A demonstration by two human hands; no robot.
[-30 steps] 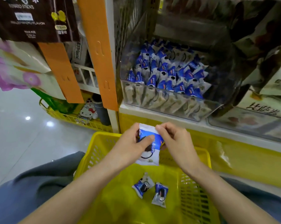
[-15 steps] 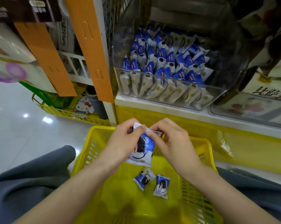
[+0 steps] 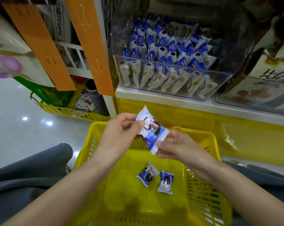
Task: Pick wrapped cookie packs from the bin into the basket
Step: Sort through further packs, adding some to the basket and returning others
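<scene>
A blue and white cookie pack [image 3: 152, 129] is held up in the air over the yellow basket [image 3: 121, 185] by both hands. Its top end is pinched by the left hand [image 3: 120, 132], with the thumb laid on the front and the fingers curled behind. Its low end is pinched by the right hand [image 3: 175, 147], between the thumb and the fingertips. The pack is tilted, with the top end up on the left and the low end down on the right. Two more small packs are seen lying on the basket floor, just beside each other: the left pack [image 3: 147, 176] and the right pack [image 3: 166, 181]. A clear bin [image 3: 216, 72] is set on a white shelf [image 3: 154, 97] above and behind the basket. It is filled with many packs in rows [image 3: 162, 46], all in the same blue and white. A second clear bin [image 3: 260, 92] with other snack bags is placed right next to it. Two orange strips [image 3: 92, 46] are hung to the left of the shelf. Another yellow basket [image 3: 69, 111] is seen on the shiny floor [image 3: 15, 128] further left. Grey trouser legs [image 3: 32, 173] are seen on both sides of the near basket.
</scene>
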